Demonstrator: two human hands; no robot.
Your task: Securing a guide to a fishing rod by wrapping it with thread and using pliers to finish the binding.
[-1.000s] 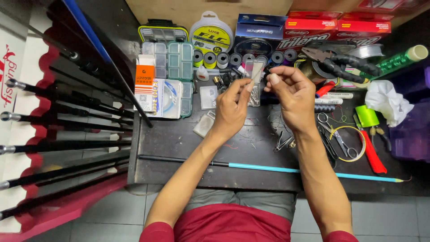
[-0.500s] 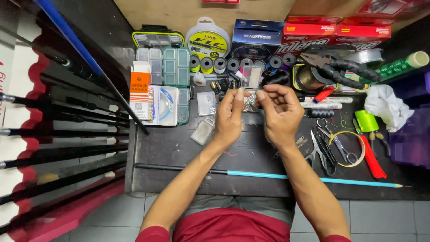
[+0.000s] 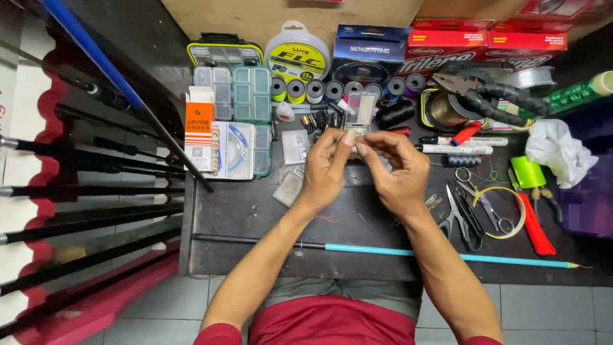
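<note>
Pinching tiny item (too small to tell), left hand [image 3: 327, 167], right hand [image 3: 399, 171]; scissors [image 3: 461, 214], teal rod [image 3: 408, 252] near.

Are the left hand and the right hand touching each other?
Touching. The head view shows the left hand and right hand meeting at their fingertips above the dark table, no gap visible.

Both hands: left [image 3: 325, 169], right [image 3: 399, 172] lowered, fingertips now pinched together.

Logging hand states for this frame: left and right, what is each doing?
Left hand: fingers pinched closed on something too small to identify.
Right hand: fingers pinched closed at the same spot; held item cannot be told.
</note>
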